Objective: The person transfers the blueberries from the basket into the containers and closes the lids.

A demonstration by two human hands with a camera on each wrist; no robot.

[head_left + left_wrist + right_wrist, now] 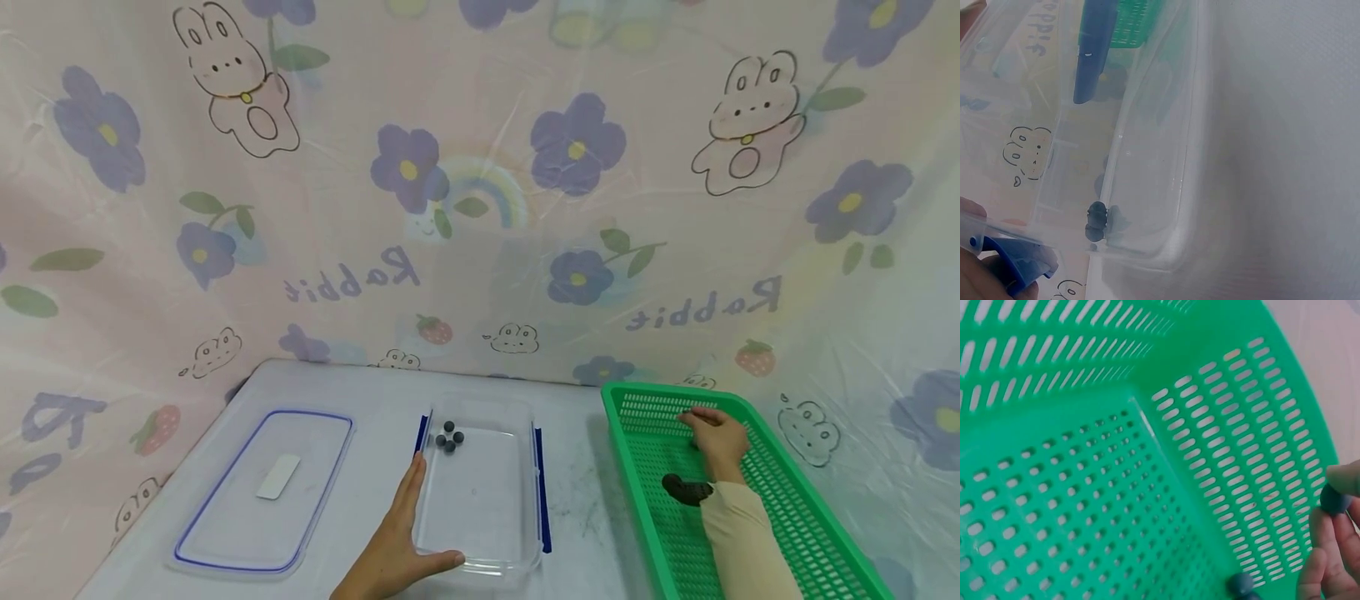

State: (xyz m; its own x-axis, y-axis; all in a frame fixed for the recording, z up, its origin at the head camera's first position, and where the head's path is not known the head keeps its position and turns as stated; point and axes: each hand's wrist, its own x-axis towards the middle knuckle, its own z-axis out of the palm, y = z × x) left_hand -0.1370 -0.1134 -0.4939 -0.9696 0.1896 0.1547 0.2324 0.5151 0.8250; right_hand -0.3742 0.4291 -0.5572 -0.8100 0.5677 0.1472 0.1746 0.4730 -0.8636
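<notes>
Right hand [718,440]: thumb and fingers pinch one dark ball [1336,499]. The ball sits at the fingertips, part of it showing between them. Grip is inside the green basket [654,458], over its far part.

More dark balls [1240,584] in the basket, close to that grip and apart from it: one in plain sight, another cut by the lower edge of the right wrist view, so can't give a full count. A dark curved thing [684,490] shows just beside the sleeve [750,537], nearer the wearer than the grip; can't tell what it is.

Left hand [396,533]: not gripping, fingers straight and spread from the thumb. Fingers lie along the left side of the clear box [480,517], at the left blue clip [422,433]; thumb is out over the near edge.

Four dark balls [450,437] in the box, bunched just past the left fingertips, in the far left part of the floor. Right blue clip [545,500] is across the box from the left hand, on the side facing the basket.

Lid [232,521] with blue edging lies flat on the table [585,500], left of the left hand. White strip [278,477] shows within its outline; can't tell if on top or under.
</notes>
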